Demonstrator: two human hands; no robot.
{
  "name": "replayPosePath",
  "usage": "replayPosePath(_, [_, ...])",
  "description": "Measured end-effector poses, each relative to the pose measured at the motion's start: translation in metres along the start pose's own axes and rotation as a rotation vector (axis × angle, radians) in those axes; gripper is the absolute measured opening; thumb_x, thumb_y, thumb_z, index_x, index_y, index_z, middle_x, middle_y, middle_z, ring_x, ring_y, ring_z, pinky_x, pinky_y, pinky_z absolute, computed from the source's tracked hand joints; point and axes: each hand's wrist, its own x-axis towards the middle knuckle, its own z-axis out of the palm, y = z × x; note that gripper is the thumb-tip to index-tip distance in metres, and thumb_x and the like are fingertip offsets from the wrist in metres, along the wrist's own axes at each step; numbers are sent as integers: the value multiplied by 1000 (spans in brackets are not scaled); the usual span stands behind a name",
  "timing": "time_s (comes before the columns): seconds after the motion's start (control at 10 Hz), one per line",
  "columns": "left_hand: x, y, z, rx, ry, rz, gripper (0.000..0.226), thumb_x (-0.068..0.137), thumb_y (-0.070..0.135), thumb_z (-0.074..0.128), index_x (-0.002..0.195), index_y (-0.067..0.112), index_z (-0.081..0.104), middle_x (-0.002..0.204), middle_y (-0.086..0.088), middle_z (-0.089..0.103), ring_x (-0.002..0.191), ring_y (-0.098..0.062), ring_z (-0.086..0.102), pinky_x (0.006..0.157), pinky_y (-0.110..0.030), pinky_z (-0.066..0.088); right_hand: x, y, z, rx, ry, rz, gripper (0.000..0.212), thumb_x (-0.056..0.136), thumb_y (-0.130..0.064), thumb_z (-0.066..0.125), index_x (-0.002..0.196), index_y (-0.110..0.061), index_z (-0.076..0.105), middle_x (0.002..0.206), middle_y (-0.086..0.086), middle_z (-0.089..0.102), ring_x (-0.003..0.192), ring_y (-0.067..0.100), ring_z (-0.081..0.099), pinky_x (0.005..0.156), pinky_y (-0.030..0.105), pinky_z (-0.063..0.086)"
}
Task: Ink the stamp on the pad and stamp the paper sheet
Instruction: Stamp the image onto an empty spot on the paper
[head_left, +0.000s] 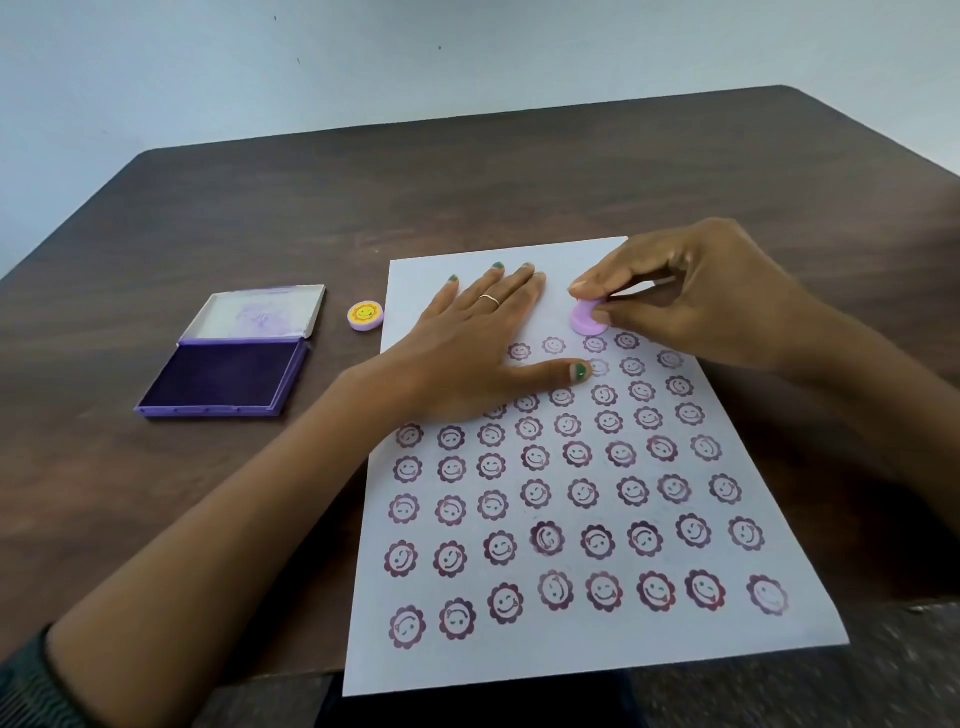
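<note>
A white paper sheet (587, 660) lies on the table, covered with several rows of purple smiley flower prints. My right hand (696, 296) pinches a small pink round stamp (587, 318) and holds it down on the sheet's upper part, just above the top row of prints. My left hand (467, 338) lies flat on the paper with fingers spread, left of the stamp. An open purple ink pad (223, 376) with its lid folded back sits on the table to the left of the sheet.
A small round cap with a yellow smiley face (365, 315) rests between the ink pad and the sheet. The dark wooden table (467, 182) reaches back to a pale wall. The sheet's near end overhangs the table's front edge.
</note>
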Motion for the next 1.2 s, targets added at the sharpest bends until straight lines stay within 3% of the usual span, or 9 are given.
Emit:
replayPosePath(0.7, [2, -1, 2, 9, 18, 4, 105, 63, 81, 20, 149, 24, -4, 160, 5, -5, 145, -11, -9, 114, -36, -8, 4, -1, 5, 50, 29, 48, 28, 66, -8, 79, 86, -24, 69, 83, -14, 67, 87, -3, 64, 68, 2, 47])
replayPosePath(0.9, [3, -1, 2, 5, 23, 5, 105, 63, 81, 20, 149, 24, -4, 160, 5, -4, 145, -12, -9, 113, -35, -9, 6, 1, 3, 35, 26, 58, 23, 65, -10, 80, 84, -21, 71, 84, -6, 71, 81, 1, 67, 70, 7, 51])
replayPosePath(1.2, [3, -2, 2, 5, 30, 3, 105, 63, 81, 21, 149, 24, -3, 160, 4, -4, 145, -13, -8, 113, -34, -9, 7, -1, 4, -11, 23, 81, 19, 66, -12, 80, 83, -14, 72, 84, -12, 69, 80, 4, 68, 72, 19, 55])
